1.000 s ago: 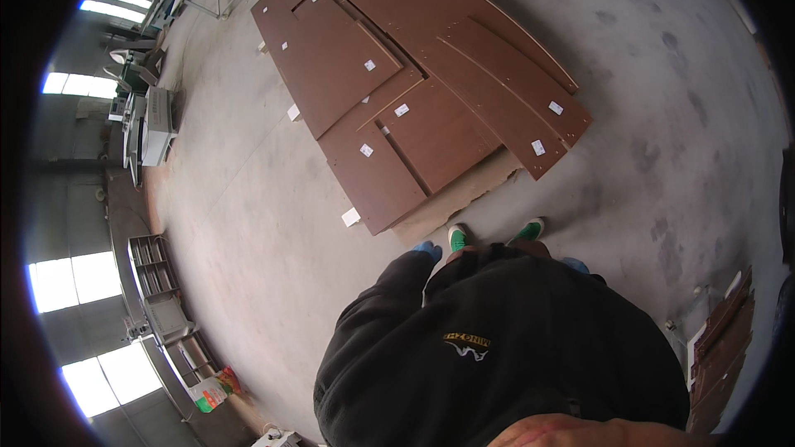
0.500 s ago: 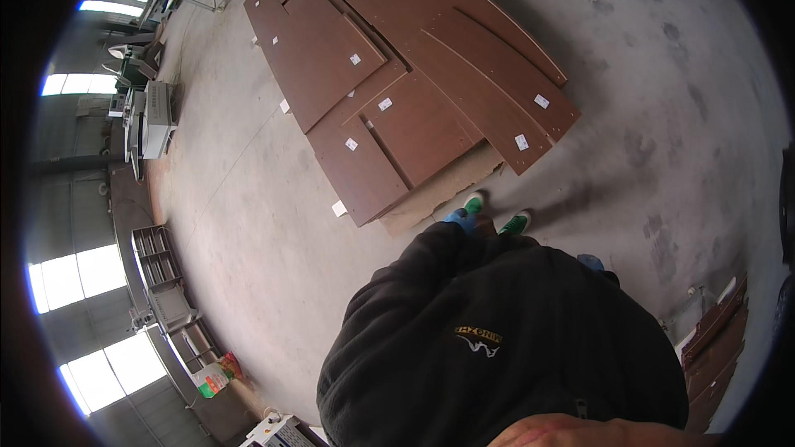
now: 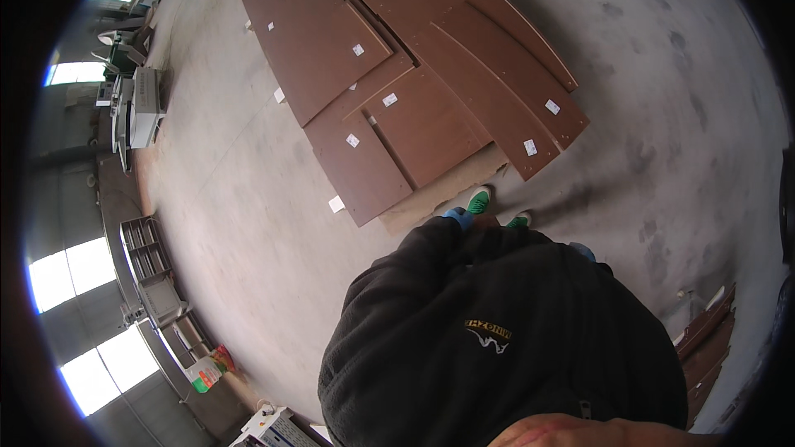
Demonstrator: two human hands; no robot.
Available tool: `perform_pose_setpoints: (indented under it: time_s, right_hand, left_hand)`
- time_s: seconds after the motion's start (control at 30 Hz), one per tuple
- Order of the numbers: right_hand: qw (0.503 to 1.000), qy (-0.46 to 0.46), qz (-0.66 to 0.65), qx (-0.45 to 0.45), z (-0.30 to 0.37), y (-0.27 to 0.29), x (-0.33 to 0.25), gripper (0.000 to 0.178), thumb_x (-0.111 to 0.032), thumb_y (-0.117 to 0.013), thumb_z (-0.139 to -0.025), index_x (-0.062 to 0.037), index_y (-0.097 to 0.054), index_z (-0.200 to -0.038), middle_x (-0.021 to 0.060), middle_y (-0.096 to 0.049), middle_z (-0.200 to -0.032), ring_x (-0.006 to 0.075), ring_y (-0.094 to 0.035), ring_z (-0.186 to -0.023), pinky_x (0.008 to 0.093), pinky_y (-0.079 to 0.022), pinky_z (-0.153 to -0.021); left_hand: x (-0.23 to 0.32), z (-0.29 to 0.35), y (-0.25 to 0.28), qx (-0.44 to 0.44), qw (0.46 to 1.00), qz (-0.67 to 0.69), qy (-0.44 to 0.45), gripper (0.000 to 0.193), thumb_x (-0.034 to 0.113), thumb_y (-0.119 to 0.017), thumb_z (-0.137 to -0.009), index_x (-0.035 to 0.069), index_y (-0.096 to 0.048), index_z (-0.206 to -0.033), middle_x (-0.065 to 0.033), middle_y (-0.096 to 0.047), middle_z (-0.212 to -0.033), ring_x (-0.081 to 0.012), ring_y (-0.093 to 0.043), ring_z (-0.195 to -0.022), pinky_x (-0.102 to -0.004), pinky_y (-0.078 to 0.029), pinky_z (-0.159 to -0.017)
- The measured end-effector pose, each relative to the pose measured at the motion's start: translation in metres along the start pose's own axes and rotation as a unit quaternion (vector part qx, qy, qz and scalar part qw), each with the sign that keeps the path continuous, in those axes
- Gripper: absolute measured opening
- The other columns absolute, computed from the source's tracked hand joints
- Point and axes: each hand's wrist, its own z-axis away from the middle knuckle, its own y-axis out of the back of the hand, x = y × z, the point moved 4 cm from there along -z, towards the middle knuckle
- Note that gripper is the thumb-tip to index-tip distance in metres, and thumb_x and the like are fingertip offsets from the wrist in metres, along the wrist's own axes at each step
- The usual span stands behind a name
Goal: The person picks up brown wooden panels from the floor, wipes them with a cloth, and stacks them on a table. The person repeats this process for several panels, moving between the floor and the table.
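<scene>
My left hand (image 3: 458, 216), in a blue glove, hangs low in front of my dark jacket, close to my green shoe (image 3: 479, 199). Its fingers are too small and partly covered to make out, and whether it holds anything does not show. To the right, a bit of my blue-gloved right hand (image 3: 583, 251) peeks past the jacket, the rest hidden by it. Beyond my feet lie several flat brown panels (image 3: 431, 128) with small white labels, overlapping in a low stack. The nearest panel edges are just past my left hand, which appears apart from them.
Brown cardboard (image 3: 451, 190) sticks out under the panels' near end. White blocks (image 3: 335, 204) show along their left side. More brown panels (image 3: 704, 348) stand at lower right. Along the left wall are a metal rack (image 3: 145, 247), a grey machine (image 3: 147, 103) and a bag (image 3: 205, 371).
My view has shifted slightly, with the panels sitting a little differently in it. My feet have moved, the left shoe showing more and the right one less. Both hands stay low.
</scene>
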Motion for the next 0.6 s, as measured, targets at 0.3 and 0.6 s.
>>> perform_pose_setpoints:
  time_s: [0.3, 0.6]
  right_hand:
    - [0.999, 0.017, -0.027, 0.003, -0.005, -0.015, -0.034, 0.058, -0.042, -0.065, -0.099, 0.0024, -0.063, -0.136, 0.0198, -0.068, -0.136, 0.0275, -0.063, -0.129, 0.0362, -0.047, -0.111]
    - [0.998, 0.019, -0.037, -0.037, -0.009, -0.038, -0.027, 0.056, -0.044, -0.065, -0.099, -0.0012, -0.065, -0.135, 0.0183, -0.07, -0.133, 0.0294, -0.065, -0.124, 0.0374, -0.048, -0.108]
  left_hand:
    - [-0.035, 0.005, 0.03, -0.032, 0.999, -0.008, 0.037, 0.041, 0.038, -0.048, -0.102, 0.011, -0.072, -0.121, -0.0177, -0.067, -0.134, -0.0362, -0.062, -0.127, -0.0411, -0.049, -0.106]
    - [-0.044, -0.015, 0.043, 0.012, 0.987, 0.097, 0.125, 0.049, 0.043, -0.053, -0.095, 0.007, -0.075, -0.12, -0.0191, -0.075, -0.116, -0.0368, -0.071, -0.111, -0.0449, -0.054, -0.095]
